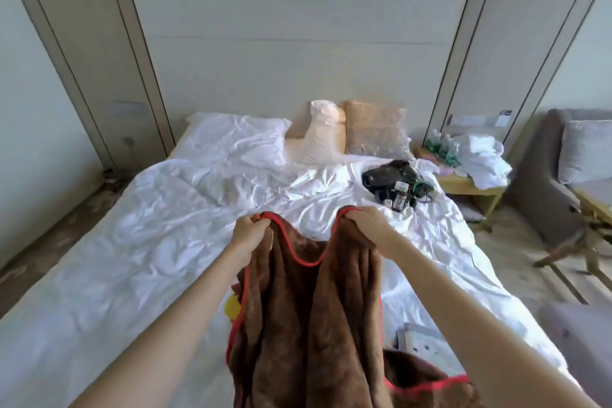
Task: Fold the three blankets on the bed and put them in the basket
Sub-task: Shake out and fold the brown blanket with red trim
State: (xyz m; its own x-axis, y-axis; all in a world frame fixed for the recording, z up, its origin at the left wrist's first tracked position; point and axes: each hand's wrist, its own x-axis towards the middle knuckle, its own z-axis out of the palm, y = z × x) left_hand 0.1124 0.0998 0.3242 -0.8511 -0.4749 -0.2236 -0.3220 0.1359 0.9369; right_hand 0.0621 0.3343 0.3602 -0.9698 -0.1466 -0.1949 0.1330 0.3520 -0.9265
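The brown blanket (308, 325) fills the near view from 6 o'clock up to the centre. It hangs in deep, limp folds, and its lower part is bunched on the bed (149, 242) at the near edge. A yellow object (231, 306) peeks out at the blanket's 9 o'clock side, and a pale patterned item (414, 338) lies at its 4 o'clock; I cannot tell whether either is another blanket. No basket can be made out; a grey shape (576, 341) at 4 o'clock is too blurred to name. Higher up, both hands are curled tight on the red-bound top edge. The left hand (253, 230) grips one gathered corner and the right hand (367, 225) clutches a fistful of pile beside the binding. The red trim sags in a loop between them. The blanket looks like plush fleece: light, very soft, with no stiffness, and more clingy than slippery. It will droop wherever it is unsupported, so the sewn binding at the corners seems the surest place to hold it, spread wide enough to pull the edge straight. Beyond the hands, at 1 o'clock, a black bag (384, 174) lies on the bed with small gadgets and cables. Pillows (238, 139) lie at 12 o'clock. At 2 o'clock a nightstand (470, 185) carries bottles (443, 144) and white cloth, and an armchair (543, 175) stands at 3 o'clock.
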